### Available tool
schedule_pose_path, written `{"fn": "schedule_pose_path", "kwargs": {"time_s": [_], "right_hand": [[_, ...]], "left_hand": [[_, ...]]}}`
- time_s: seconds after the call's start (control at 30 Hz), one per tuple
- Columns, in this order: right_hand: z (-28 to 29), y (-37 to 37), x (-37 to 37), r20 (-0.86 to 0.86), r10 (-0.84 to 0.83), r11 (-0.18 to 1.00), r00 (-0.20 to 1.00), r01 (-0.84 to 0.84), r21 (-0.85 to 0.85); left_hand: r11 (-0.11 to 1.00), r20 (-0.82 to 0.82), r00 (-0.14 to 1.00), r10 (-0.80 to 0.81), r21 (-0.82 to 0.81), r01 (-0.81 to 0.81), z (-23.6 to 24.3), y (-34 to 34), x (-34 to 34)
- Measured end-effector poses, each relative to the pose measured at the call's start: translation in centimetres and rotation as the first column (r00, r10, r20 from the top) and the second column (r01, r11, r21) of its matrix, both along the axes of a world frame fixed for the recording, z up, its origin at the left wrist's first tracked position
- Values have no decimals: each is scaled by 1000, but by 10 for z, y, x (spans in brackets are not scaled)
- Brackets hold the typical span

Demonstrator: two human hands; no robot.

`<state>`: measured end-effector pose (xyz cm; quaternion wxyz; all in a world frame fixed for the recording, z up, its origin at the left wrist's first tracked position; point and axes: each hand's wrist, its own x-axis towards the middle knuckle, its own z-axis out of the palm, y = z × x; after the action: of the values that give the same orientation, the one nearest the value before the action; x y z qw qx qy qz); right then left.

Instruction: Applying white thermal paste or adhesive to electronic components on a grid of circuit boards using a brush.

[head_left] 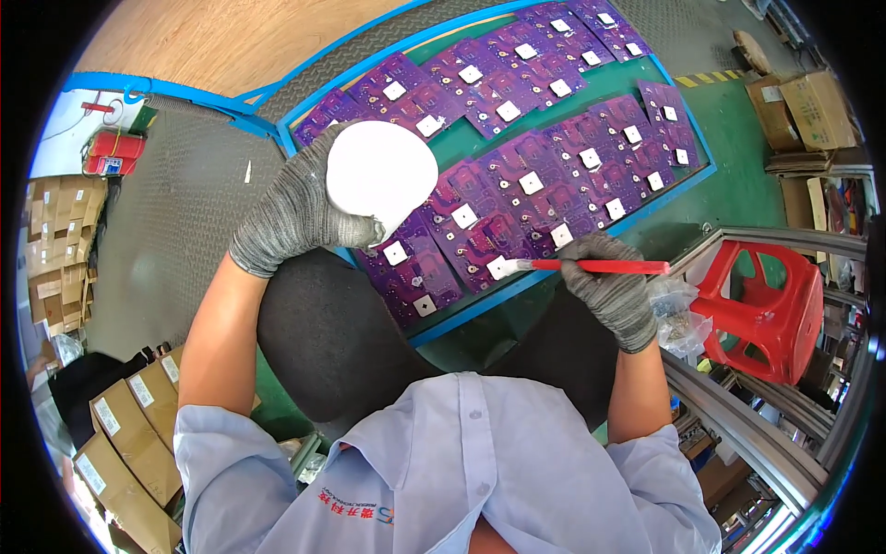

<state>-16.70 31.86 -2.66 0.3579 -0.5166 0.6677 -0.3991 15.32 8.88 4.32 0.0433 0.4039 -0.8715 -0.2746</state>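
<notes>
My left hand (pixel 297 205), in a grey knitted glove, is wrapped round a white tub (pixel 382 174) with a pale round face, held above the boards' near left end. My right hand (pixel 611 294), gloved the same way, grips a brush (pixel 632 267) by its red handle. The brush's white-coated bristles point left and meet a white square (pixel 496 268) on a purple circuit board (pixel 471 242); whether they press on it I cannot tell. Several more purple boards lie in two rows, each bearing white squares. The tub and left hand hide part of the boards.
The boards lie on a green surface inside a blue frame (pixel 678 205). A red plastic stool (pixel 808 319) and a clear plastic bag (pixel 678 319) are at right, by a metal rail (pixel 738 420). Cardboard boxes (pixel 129 443) stand at lower left. A wooden-topped table (pixel 212 42) is at far left.
</notes>
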Motion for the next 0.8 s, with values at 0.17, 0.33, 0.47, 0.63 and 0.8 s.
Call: {"fn": "schedule_pose_path", "kwargs": {"time_s": [0.17,0.33,0.47,0.63,0.8], "right_hand": [[11,-4,5,10,72,996,997,-71,-55],[8,-1,-6,180,-93,995,979,87,40],[6,-13,9,-8,94,974,996,-94,-204],[11,-7,11,86,32,999,996,-28,-44],[34,-8,9,-126,3,979,992,-28,-203]], "left_hand": [[999,-26,999,29,41,-28,3,2,-2],[1000,-28,1000,-13,-26,13,-1,1,0],[1000,-69,997,-26,-9,25,1,2,1],[979,-145,975,-165,-140,145,-6,3,4],[973,-143,963,-228,-74,219,-1,1,0]]}}
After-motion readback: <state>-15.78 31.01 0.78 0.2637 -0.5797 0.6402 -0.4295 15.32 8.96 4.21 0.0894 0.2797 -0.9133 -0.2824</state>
